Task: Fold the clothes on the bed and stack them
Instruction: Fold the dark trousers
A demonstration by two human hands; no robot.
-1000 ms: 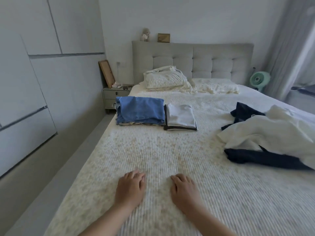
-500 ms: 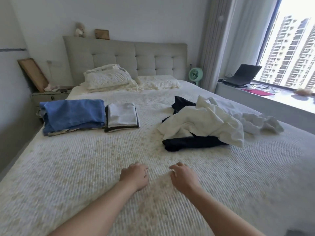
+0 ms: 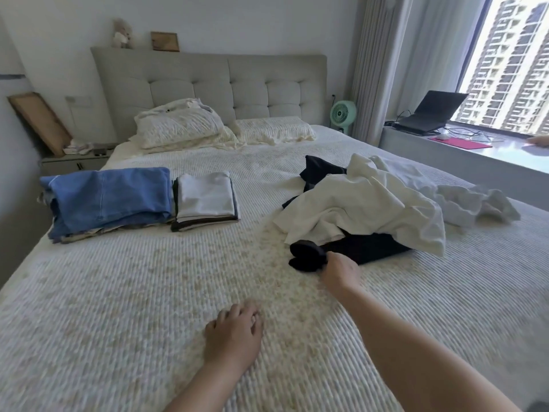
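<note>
The cream ribbed cloth bedspread (image 3: 124, 292) looks matt and rough; the folded blue denim garment (image 3: 107, 197) matt; the grey tufted fabric headboard (image 3: 208, 84) soft.

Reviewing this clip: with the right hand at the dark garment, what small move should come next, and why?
Probably pull the dark garment out toward the bare bedspread in front. The right hand grips its near bunched end, while the white garment lies crumpled over the rest of it. The left hand rests on the bedspread, free to help flatten it for folding.
</note>
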